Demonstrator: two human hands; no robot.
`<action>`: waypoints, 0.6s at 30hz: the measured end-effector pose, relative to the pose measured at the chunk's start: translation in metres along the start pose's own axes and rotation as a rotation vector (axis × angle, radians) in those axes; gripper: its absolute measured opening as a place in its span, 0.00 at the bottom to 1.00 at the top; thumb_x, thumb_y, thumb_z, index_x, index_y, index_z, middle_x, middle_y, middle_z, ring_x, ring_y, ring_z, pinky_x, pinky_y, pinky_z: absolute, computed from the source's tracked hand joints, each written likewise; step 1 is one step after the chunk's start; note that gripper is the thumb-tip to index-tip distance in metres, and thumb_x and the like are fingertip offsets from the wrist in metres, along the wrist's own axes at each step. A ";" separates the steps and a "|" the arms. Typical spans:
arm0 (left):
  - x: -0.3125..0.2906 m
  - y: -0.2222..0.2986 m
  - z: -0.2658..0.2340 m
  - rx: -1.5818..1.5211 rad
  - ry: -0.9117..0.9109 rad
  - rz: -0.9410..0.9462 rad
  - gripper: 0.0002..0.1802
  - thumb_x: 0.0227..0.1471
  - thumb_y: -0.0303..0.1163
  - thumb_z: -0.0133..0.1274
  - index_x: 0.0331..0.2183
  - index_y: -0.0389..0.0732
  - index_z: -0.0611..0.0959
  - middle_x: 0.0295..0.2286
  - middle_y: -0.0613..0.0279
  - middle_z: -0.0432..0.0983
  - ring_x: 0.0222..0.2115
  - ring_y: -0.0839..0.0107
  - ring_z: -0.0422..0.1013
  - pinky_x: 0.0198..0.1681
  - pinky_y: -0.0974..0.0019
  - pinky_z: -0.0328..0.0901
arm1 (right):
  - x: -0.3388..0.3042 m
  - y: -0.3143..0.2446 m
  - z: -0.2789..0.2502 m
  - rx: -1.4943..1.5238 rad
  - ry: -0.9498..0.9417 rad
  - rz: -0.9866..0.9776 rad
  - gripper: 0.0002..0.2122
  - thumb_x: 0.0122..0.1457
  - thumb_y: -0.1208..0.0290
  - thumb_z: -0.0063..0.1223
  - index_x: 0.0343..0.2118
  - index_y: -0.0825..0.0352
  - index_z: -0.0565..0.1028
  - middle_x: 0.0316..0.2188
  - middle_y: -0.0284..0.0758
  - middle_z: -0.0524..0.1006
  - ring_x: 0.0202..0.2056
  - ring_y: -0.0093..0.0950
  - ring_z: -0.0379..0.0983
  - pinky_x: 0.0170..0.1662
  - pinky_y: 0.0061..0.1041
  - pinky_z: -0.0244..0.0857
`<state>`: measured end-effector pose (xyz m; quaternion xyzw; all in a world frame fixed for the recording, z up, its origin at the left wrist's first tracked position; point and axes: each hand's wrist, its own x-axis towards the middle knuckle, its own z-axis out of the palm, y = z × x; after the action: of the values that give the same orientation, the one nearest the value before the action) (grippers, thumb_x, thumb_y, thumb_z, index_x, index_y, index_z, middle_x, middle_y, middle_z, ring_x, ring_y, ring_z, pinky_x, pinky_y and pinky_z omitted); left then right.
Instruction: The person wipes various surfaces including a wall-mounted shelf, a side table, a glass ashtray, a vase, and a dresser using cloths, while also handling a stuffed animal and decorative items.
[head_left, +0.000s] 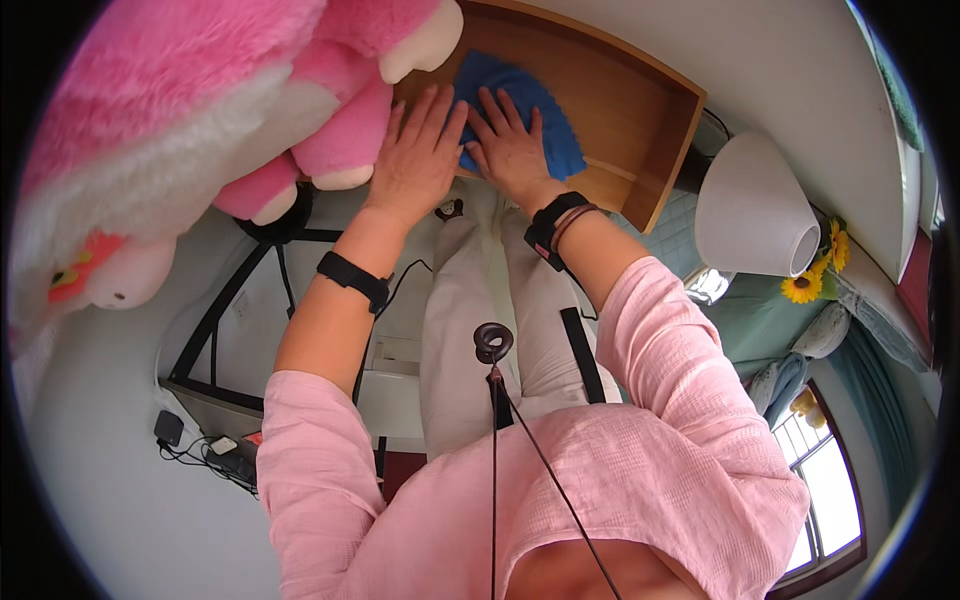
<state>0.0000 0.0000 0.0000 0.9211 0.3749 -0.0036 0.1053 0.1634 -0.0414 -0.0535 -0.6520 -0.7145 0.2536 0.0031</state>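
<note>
A blue cloth [556, 130] with a zigzag edge lies on the bottom of a wooden drawer [630, 120]. Flat on the cloth rests my right hand [515, 150], its fingers stretched out and apart. My left hand [418, 150] reaches over the drawer's near edge just left of the cloth, fingers straight, its index finger along the cloth's left side. The two hands are close together at the thumbs. Neither one grips anything. A dark band sits on each wrist.
A big pink and white plush toy [190, 100] fills the upper left, its feet close to my left hand. On the right stand a white lampshade [750, 205] and sunflowers [803, 287]. A black metal frame [205, 345] and cables [205, 450] are at lower left.
</note>
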 end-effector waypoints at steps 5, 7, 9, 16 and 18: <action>0.054 -0.019 0.024 -0.111 0.157 -0.191 0.33 0.46 0.37 0.48 0.53 0.36 0.59 0.54 0.44 0.49 0.55 0.46 0.47 0.55 0.49 0.48 | 0.011 0.046 0.003 0.018 0.094 -0.248 0.23 0.54 0.62 0.45 0.54 0.57 0.60 0.57 0.29 0.56 0.58 0.29 0.49 0.55 0.49 0.44; 0.048 -0.021 0.025 -0.143 0.171 -0.193 0.34 0.47 0.37 0.46 0.54 0.35 0.57 0.53 0.38 0.48 0.54 0.43 0.48 0.55 0.48 0.46 | 0.012 0.031 0.010 0.033 0.107 -0.212 0.23 0.54 0.62 0.43 0.54 0.58 0.60 0.58 0.30 0.55 0.59 0.30 0.48 0.56 0.48 0.44; 0.043 -0.025 0.025 -0.227 0.144 -0.302 0.34 0.48 0.37 0.45 0.54 0.34 0.56 0.53 0.35 0.48 0.54 0.41 0.47 0.55 0.48 0.46 | 0.027 0.014 0.015 0.027 0.116 -0.192 0.23 0.55 0.61 0.42 0.55 0.59 0.59 0.58 0.31 0.55 0.59 0.31 0.48 0.56 0.48 0.44; 0.042 -0.024 0.023 -0.303 0.226 -0.257 0.31 0.49 0.32 0.42 0.54 0.36 0.57 0.52 0.35 0.50 0.52 0.41 0.50 0.55 0.48 0.47 | 0.102 0.018 0.001 0.038 0.259 -0.277 0.23 0.53 0.58 0.43 0.52 0.59 0.63 0.57 0.31 0.57 0.58 0.29 0.50 0.57 0.44 0.42; 0.042 -0.025 0.022 -0.308 0.217 -0.282 0.30 0.48 0.31 0.42 0.54 0.37 0.58 0.52 0.36 0.51 0.52 0.41 0.51 0.54 0.48 0.48 | 0.100 0.043 -0.003 0.026 0.358 -0.134 0.25 0.52 0.55 0.43 0.52 0.60 0.62 0.56 0.32 0.58 0.58 0.30 0.50 0.57 0.44 0.42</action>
<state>0.0147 0.0423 -0.0304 0.8275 0.5053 0.1378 0.2023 0.1889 0.0542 -0.0993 -0.6375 -0.7410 0.1421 0.1556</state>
